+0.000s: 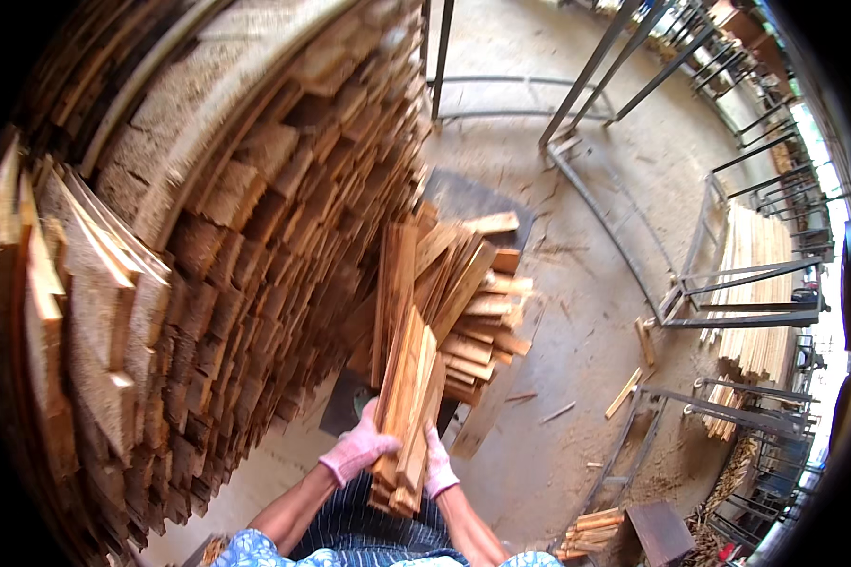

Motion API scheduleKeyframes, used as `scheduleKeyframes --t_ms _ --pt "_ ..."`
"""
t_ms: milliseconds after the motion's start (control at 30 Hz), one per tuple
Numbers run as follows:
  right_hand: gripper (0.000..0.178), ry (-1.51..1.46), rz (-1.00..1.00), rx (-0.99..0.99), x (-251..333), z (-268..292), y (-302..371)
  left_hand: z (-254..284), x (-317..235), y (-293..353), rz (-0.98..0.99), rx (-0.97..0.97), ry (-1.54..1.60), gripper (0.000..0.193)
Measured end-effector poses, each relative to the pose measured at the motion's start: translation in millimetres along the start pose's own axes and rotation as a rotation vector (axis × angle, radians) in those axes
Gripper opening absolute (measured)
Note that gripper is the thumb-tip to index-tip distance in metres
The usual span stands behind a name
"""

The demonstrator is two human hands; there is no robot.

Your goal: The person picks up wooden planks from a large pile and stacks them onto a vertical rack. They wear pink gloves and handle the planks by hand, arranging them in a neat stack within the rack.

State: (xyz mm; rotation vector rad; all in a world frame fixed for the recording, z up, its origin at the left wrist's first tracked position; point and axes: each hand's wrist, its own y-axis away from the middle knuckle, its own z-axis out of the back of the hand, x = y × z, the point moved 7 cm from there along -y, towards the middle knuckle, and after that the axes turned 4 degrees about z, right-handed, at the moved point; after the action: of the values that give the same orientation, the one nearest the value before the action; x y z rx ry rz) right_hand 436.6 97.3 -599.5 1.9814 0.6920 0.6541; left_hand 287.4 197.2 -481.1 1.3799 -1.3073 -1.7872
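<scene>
A bundle of narrow wooden slats [411, 387] is clasped between my two hands, its near ends close to my apron. My left hand [359, 446], in a pink glove, presses on the bundle's left side with the fingers closed around it. On the opposite side my right hand [438, 463], also in a pink glove, grips the slats, though part of it is hidden behind them. Beyond the bundle, a loose pile of wooden pieces [482, 345] lies low down, and the far ends of the held slats overlap it.
A tall stack of rough boards [255, 236] rises close on the left. Metal frames [586, 189] stand ahead and right on a dusty floor with scattered scraps. Pale boards [752, 283] are stacked at far right. A small heap of short sticks [591, 531] sits at lower right.
</scene>
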Motion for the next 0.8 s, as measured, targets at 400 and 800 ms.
scheduleKeyframes --t_ms 400,800 --pt "0.083 0.303 0.502 0.160 155.7 -138.3 170.0 -15.7 -122.9 143.8 -0.703 0.178 0.399 0.117" --pt "0.068 0.708 1.203 0.441 244.9 -299.0 302.8 35.6 -197.4 382.2 -1.356 0.042 0.367 0.106"
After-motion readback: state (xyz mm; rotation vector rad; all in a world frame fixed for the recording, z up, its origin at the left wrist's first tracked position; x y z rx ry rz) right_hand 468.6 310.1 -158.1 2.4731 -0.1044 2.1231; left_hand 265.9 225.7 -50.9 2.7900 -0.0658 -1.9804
